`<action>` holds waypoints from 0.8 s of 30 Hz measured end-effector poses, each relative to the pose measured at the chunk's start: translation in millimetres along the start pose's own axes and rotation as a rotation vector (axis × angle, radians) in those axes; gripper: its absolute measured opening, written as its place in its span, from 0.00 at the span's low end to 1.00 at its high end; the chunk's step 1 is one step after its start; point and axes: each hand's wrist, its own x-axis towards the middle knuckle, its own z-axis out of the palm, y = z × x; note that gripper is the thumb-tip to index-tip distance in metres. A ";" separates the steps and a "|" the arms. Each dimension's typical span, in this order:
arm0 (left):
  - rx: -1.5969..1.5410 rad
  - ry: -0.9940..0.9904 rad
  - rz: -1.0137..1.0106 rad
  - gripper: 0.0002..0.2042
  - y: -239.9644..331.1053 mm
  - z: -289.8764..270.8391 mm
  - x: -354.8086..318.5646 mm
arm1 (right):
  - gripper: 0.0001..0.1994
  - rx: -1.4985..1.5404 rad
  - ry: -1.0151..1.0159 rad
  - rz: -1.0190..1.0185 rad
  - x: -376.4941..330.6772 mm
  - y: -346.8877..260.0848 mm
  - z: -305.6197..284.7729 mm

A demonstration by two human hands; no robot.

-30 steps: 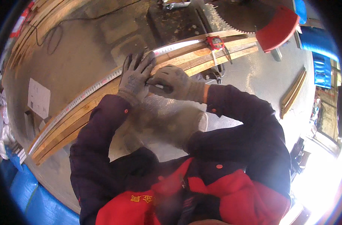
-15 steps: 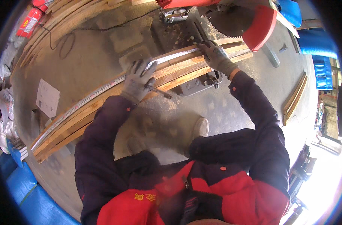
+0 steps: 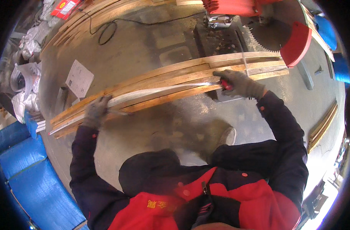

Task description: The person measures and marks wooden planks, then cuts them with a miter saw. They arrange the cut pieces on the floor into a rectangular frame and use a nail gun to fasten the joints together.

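Long wooden strips [image 3: 182, 71] lie side by side across the base of a red saw. My right hand [image 3: 244, 85], in a grey glove, is closed around a red tape measure [image 3: 226, 84] above the strips. Its pale metal blade [image 3: 156, 91] stretches left along the wood, slightly raised and bowed, to near the strips' left end. There my gloved left hand [image 3: 96, 112] rests by the blade and strips, with a thin pen-like stick [image 3: 121, 112] sticking out from its fingers. Blur hides how those fingers touch the blade.
The saw's toothed disc [image 3: 269, 36] and red guard [image 3: 299, 44] stand close beyond the strips' right end. A black cable [image 3: 113, 27] loops over the floor. A paper sheet [image 3: 80, 78] lies left, blue wrapped bundles [image 3: 40, 184] lower left, short strips [image 3: 322, 124] at right.
My left hand has slid left to near the strips' end. The right hand has come nearer, now showing the red tape measure, and the blade has shifted toward me across the strips. My view has shifted.
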 end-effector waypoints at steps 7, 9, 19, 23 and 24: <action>-0.008 -0.041 0.193 0.25 57.2 9.4 23.5 | 0.39 0.194 -0.158 0.003 20.0 -58.4 2.2; -0.037 -0.149 0.156 0.22 27.2 10.2 10.0 | 0.39 0.181 -0.177 0.124 7.1 -47.4 -15.7; -0.372 -0.166 0.283 0.15 8.7 9.8 -8.2 | 0.26 0.402 -0.143 0.209 10.3 -5.6 10.1; -0.630 -0.417 0.058 0.11 27.6 -4.8 -14.3 | 0.20 0.200 0.022 0.096 9.4 -0.8 14.3; -0.677 -0.470 -0.037 0.11 33.1 -7.1 -16.6 | 0.19 0.141 0.080 0.077 8.0 -2.2 15.2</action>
